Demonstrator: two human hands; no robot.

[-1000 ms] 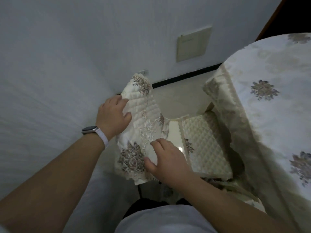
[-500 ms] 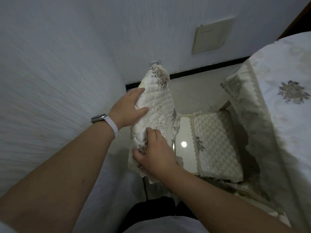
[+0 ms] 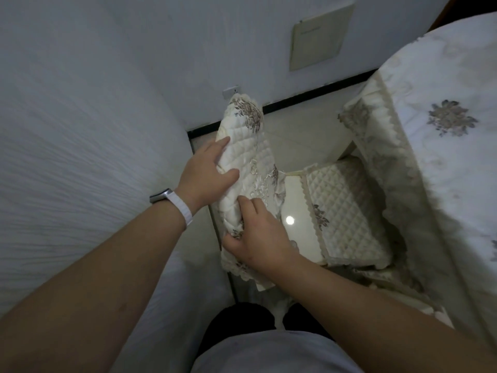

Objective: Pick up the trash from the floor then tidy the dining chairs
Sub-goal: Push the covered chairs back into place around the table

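Whereas a second ago both hands lay flat against the dining chair (image 3: pixel 255 162), they now have hold of its quilted cover (image 3: pixel 243 117). The left hand (image 3: pixel 204 176) clasps the upper edge, fingers along the side and thumb across the front. The right hand (image 3: pixel 258 238) has its fingers curled into the lower part, thumb beneath, near the lace hem. (Inspector)

Noted. Has the chair itself shifted? (Supervisor)

That cannot be stated with certainty, since the head camera has moved as well. The backrest presents more edge-on than before, which suggests it is being turned or the cover gathered. The chair stands between the wall (image 3: pixel 80 130) and the cloth-draped desk (image 3: pixel 443 157), with its seat cushion (image 3: pixel 347 211) just beside the hanging lace edge. (Inspector)

And the trash? (Supervisor)

None is visible on the stretch of floor (image 3: pixel 295 141) in view, and neither hand carries any. My judgement is that the pick-up step is done and the chair-tidying step is in hand, at the stage of straightening the cover. (Inspector)

Any risk? (Supervisor)

The cover is loose quilted fabric. A pull from the lower hand alone would likely bunch it rather than seat it, so the upper hand should hold firm while the lower one draws down. Room on the wall side looks tight. (Inspector)
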